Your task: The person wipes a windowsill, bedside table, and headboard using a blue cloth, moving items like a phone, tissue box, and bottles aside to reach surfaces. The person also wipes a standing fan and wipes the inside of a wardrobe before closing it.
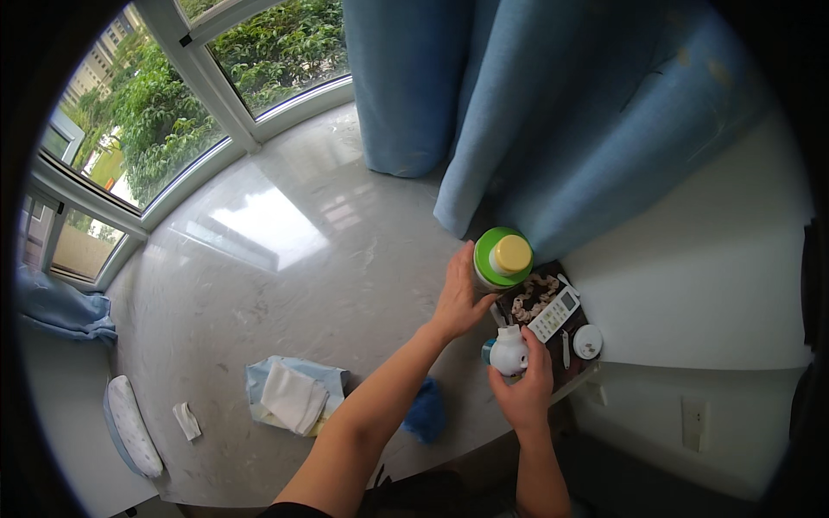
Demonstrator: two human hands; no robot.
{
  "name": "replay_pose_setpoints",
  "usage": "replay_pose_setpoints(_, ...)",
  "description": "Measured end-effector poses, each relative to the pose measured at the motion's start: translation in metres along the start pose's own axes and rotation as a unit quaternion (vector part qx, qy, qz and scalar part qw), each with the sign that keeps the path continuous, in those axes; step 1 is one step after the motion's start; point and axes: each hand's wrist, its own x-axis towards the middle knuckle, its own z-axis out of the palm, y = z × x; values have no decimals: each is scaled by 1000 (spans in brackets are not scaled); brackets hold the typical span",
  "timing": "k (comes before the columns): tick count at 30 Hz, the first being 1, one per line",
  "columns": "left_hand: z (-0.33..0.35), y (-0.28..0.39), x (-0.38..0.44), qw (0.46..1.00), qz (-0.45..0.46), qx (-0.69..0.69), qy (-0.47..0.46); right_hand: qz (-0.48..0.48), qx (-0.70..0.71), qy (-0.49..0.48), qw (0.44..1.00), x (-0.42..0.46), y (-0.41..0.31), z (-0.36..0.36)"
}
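My left hand (458, 294) is curved around the near left side of a container with a green lid (482, 260) and a yellow cap (513, 253), by the curtain. Its lower body is mostly hidden. In my right hand (528, 387) is a small white rounded bottle or figurine (508, 353) with a short neck, held between thumb and fingers. Just behind it, a teal object (487, 351) partly shows. Beside both hands lies a dark tray or mat (578, 375), bearing a white remote control (554, 315), a beige scrunchie-like band (520, 307) and a round white plug adapter (588, 342).
Blue curtains (414, 90) hang at the counter's far side. On the grey marbled counter (311, 304) are a light blue packet (272, 372) with a folded white cloth (293, 396), a crumpled white tissue (186, 421) and a dark blue cloth (427, 411). A wall socket (694, 421) is at right.
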Motion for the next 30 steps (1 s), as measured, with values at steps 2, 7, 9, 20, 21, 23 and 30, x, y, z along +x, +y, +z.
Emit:
replay_pose_setpoints(2, -12, -6, -6, 999, -28, -15, 24, -1, 4, -12, 1000, 3, -4, 11)
replay_pose_setpoints(7, -33, 2, -38, 946, -208, -164, 185, -14, -35, -24, 999, 14, 7, 48)
replay_pose_setpoints(9, -51, 5, -61, 936, -254, -154, 188, -23, -22, -18, 999, 22, 4, 72)
replay_pose_setpoints(20, -62, 18, -107, 930, -276, -200, 140, -62, -127, 109, 984, 50, 5, 124)
replay_pose_setpoints(21, -65, 18, -111, 930, -273, -202, 142, -62, -150, 110, 981, 48, 0, 125)
replay_pose_setpoints(23, -66, 25, -120, 932, -267, -215, 119, -36, -156, 114, 981, 44, 8, 126)
replay_pose_setpoints(30, -120, 80, -171, 975, -175, -128, 58, -63, -79, 104, 989, 19, -8, 98)
